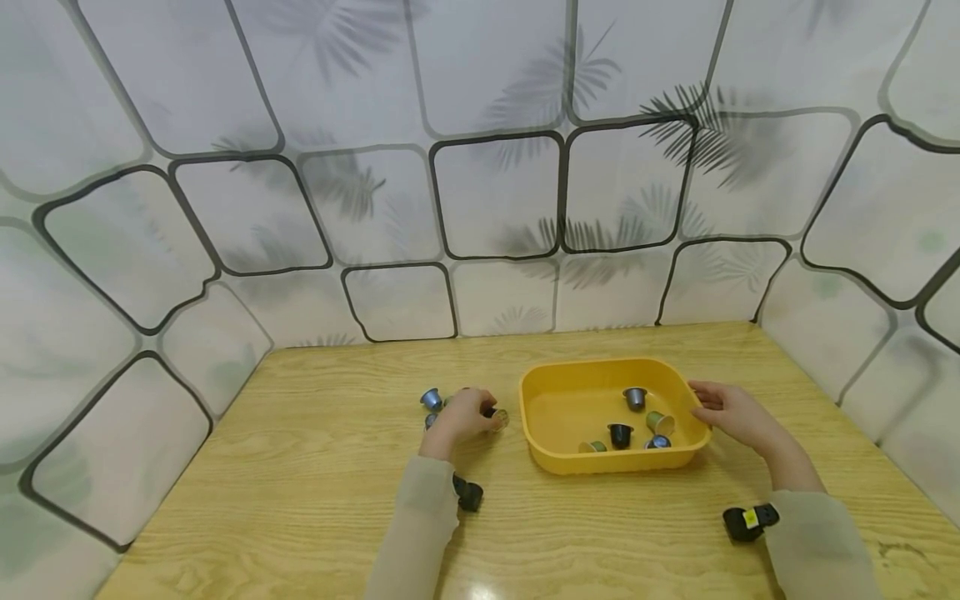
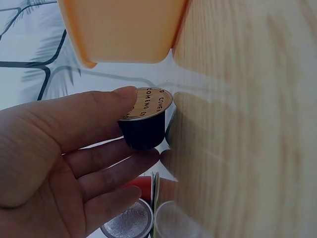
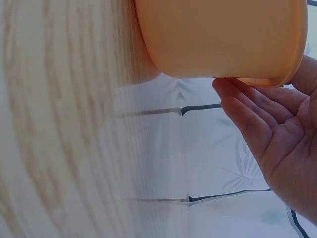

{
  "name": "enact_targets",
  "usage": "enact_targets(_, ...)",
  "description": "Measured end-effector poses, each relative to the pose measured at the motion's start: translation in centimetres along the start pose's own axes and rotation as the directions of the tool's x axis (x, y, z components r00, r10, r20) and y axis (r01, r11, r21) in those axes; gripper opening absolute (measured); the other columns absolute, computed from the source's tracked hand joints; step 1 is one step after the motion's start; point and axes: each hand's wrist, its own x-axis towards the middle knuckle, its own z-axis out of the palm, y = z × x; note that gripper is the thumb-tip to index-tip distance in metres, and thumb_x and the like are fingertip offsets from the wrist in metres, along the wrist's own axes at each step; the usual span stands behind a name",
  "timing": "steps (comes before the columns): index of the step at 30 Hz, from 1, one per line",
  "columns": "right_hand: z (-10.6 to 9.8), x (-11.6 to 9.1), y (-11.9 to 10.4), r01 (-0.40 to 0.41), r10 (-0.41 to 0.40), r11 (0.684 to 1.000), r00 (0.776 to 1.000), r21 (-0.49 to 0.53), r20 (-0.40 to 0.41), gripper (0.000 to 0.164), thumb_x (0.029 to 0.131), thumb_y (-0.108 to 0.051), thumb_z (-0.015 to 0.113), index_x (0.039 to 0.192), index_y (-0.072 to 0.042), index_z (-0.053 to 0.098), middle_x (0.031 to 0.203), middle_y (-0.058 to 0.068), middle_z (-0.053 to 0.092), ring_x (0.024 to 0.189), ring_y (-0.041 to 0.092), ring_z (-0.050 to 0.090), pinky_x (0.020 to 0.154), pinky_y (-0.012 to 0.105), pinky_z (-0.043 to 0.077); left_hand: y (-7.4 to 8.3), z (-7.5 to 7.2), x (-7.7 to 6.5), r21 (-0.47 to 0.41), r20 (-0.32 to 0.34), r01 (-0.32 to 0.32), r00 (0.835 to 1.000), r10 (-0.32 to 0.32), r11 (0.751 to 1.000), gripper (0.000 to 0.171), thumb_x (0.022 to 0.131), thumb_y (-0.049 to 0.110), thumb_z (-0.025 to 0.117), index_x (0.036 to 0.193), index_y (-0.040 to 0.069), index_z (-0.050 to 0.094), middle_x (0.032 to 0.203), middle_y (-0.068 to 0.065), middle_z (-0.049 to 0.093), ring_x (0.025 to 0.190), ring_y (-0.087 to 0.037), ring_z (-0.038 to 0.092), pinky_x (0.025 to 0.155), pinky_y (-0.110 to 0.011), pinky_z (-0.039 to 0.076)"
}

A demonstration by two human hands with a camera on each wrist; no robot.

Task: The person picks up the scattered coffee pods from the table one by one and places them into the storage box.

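In the left wrist view my left hand [image 2: 54, 144] pinches a dark coffee capsule [image 2: 143, 131] with a gold printed lid, thumb on the lid side and fingers beneath. The capsule is tipped on its side, close over the wooden surface. From the head view, that hand [image 1: 465, 414] is left of a yellow tray [image 1: 577, 462]. My right hand [image 1: 738, 417] holds the tray's right end, thumb at the rim and fingers along the outside. Inside the tray lie several capsules, including a black one [image 1: 620, 436], a grey-blue one [image 1: 635, 398] and a green one [image 1: 660, 422].
Beside the left hand lie blue capsules [image 1: 431, 399], partly covered by it. A silver-lidded capsule [image 2: 128, 220] and something red [image 2: 142, 184] show beyond the fingers in the left wrist view. Patterned cloth walls [image 1: 502, 292] border the wooden table [image 1: 300, 500] at the back and sides.
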Motion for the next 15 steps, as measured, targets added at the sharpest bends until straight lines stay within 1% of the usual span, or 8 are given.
enact_targets(6, 0.02, 0.0, -0.03, -0.006, 0.006, 1.0, 1.0, 0.009, 0.005, 0.053, 0.091, -0.013, 0.05, 0.128, 0.019, 0.028, 0.124, 0.038, 0.035, 0.108, 0.048, 0.04, 0.083, 0.049, 0.041, -0.26, 0.09, 0.09, 0.021, -0.006, -0.004, 1.0, 0.004, 1.0, 0.037, 0.079, 0.019, 0.067, 0.109, -0.001, 0.06, 0.102, -0.009, 0.06, 0.094, -0.021, 0.055, 0.081, -0.034, 0.044)
enact_targets(15, -0.02, 0.08, -0.02, -0.011, 0.011, 1.0, 1.0, 0.005, 0.004, 0.054, 0.091, -0.014, 0.051, 0.128, 0.018, 0.029, 0.124, 0.037, 0.035, 0.109, 0.048, 0.04, 0.084, 0.049, 0.04, -0.29, 0.21, 0.1, 0.023, -0.012, 0.007, 1.0, -0.007, 1.0, 0.033, 0.078, 0.013, 0.068, 0.108, 0.001, 0.061, 0.101, -0.008, 0.06, 0.094, -0.021, 0.055, 0.082, -0.035, 0.044)
